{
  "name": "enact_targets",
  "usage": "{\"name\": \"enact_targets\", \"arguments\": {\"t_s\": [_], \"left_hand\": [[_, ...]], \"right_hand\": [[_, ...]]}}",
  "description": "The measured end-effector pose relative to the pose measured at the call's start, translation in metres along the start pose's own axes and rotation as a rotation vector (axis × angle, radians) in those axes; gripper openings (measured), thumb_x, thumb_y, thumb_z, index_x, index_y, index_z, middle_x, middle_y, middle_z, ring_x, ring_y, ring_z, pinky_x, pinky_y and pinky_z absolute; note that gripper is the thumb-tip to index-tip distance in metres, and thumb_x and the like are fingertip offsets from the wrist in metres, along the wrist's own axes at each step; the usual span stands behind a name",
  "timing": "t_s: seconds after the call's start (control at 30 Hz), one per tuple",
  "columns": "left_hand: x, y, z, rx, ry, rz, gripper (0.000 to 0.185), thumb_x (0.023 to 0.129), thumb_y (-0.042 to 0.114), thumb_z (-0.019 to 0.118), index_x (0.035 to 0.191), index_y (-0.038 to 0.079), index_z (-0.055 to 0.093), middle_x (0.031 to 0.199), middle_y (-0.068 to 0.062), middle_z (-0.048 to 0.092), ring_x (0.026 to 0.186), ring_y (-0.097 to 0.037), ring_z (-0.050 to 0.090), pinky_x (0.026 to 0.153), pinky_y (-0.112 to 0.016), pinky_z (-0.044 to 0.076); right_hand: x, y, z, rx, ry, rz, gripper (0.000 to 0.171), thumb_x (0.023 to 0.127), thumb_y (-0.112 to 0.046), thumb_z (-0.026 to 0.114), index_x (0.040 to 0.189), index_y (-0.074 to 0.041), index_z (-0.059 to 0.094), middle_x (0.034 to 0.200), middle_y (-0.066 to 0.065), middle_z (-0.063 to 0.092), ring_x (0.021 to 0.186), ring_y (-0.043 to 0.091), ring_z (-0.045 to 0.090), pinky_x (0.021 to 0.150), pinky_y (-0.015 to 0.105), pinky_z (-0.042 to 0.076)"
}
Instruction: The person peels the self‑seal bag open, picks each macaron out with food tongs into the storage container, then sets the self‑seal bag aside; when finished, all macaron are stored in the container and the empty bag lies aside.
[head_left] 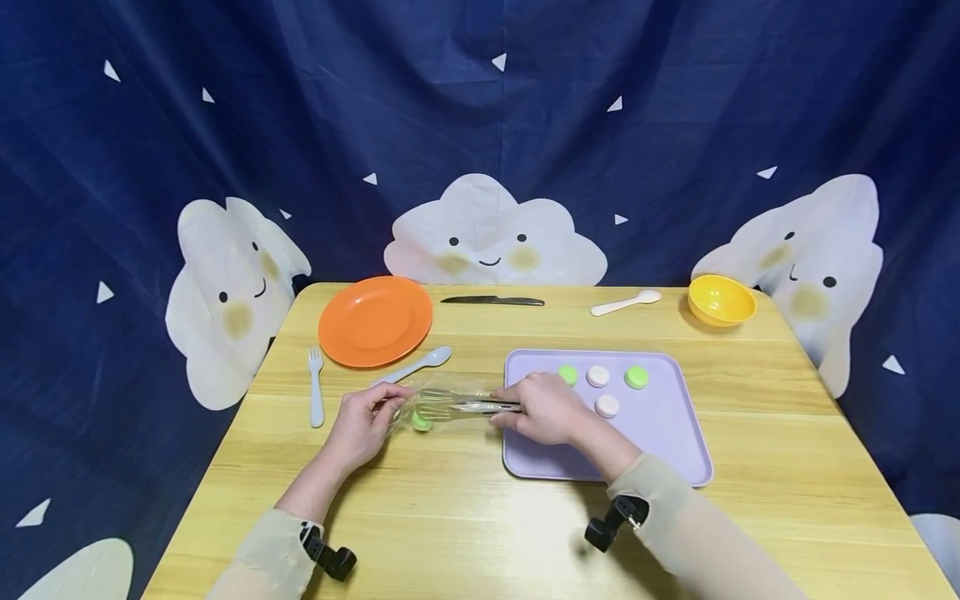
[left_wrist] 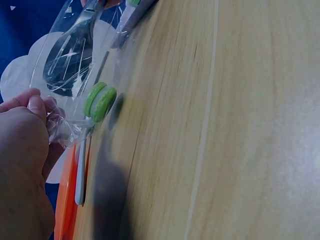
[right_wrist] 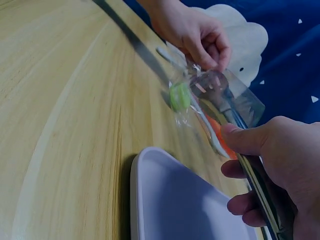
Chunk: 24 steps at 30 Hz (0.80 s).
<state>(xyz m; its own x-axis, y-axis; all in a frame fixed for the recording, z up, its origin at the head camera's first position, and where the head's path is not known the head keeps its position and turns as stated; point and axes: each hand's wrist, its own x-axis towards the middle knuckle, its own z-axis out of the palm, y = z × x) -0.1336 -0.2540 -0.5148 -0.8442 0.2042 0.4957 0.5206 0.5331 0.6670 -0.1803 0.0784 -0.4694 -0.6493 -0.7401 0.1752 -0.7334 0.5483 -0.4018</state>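
My left hand pinches the edge of a clear plastic bag on the wooden table. My right hand grips metal tongs whose tips reach into the bag. A green macaron lies inside the bag, below the tongs. The left wrist view shows the macaron on edge in the bag, beside my left hand. In the right wrist view my right hand holds the tongs above the macaron. The purple tray carries several green and pink macarons.
An orange plate, a pale fork and a pale blue spoon lie at the left. A black knife, a white spoon and a yellow bowl sit along the far edge. A blue cloud-print curtain surrounds the table.
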Motion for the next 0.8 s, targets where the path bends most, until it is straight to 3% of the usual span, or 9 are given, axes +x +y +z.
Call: {"name": "enact_targets", "arguments": {"t_s": [0.2, 0.43, 0.57, 0.67, 0.8], "left_hand": [[-0.001, 0.003, 0.0, -0.013, -0.009, -0.021, 0.019, 0.095, -0.011, 0.072, 0.105, 0.004, 0.079, 0.104, -0.007, 0.08, 0.092, -0.022, 0.077, 0.079, -0.021, 0.061], [-0.004, 0.004, 0.002, -0.026, -0.014, -0.002, 0.02, 0.093, -0.013, 0.073, 0.103, 0.004, 0.079, 0.104, -0.004, 0.08, 0.093, -0.019, 0.077, 0.08, -0.021, 0.061], [-0.005, 0.004, 0.002, -0.011, -0.014, 0.005, 0.021, 0.092, -0.014, 0.074, 0.102, 0.004, 0.079, 0.103, -0.004, 0.08, 0.095, -0.02, 0.077, 0.081, -0.02, 0.06], [-0.006, 0.004, 0.001, -0.015, -0.015, -0.001, 0.022, 0.092, -0.014, 0.074, 0.102, 0.004, 0.079, 0.103, -0.005, 0.08, 0.095, -0.021, 0.077, 0.081, -0.02, 0.06], [-0.006, 0.004, 0.0, -0.021, -0.008, 0.001, 0.022, 0.092, -0.015, 0.074, 0.102, 0.003, 0.079, 0.103, -0.005, 0.08, 0.093, -0.019, 0.077, 0.078, -0.019, 0.06]], "right_hand": [[0.005, -0.002, 0.008, -0.039, -0.066, 0.007, 0.035, 0.095, -0.045, 0.079, 0.117, -0.019, 0.079, 0.085, -0.007, 0.074, 0.078, 0.017, 0.069, 0.065, 0.041, 0.056], [0.008, -0.008, 0.018, -0.101, -0.092, 0.028, 0.035, 0.095, -0.05, 0.077, 0.112, -0.019, 0.076, 0.09, -0.005, 0.074, 0.084, 0.021, 0.072, 0.068, 0.045, 0.058], [0.007, -0.011, 0.02, -0.123, -0.092, 0.025, 0.027, 0.096, -0.05, 0.076, 0.097, -0.024, 0.07, 0.078, -0.009, 0.066, 0.077, 0.019, 0.068, 0.065, 0.044, 0.056], [0.007, -0.011, 0.02, -0.129, -0.09, 0.022, 0.03, 0.097, -0.05, 0.075, 0.084, -0.028, 0.06, 0.07, -0.013, 0.056, 0.071, 0.017, 0.064, 0.062, 0.043, 0.054], [0.005, -0.01, 0.018, -0.111, -0.079, 0.01, 0.028, 0.098, -0.048, 0.075, 0.084, -0.029, 0.059, 0.07, -0.014, 0.056, 0.07, 0.015, 0.063, 0.06, 0.041, 0.053]]}}
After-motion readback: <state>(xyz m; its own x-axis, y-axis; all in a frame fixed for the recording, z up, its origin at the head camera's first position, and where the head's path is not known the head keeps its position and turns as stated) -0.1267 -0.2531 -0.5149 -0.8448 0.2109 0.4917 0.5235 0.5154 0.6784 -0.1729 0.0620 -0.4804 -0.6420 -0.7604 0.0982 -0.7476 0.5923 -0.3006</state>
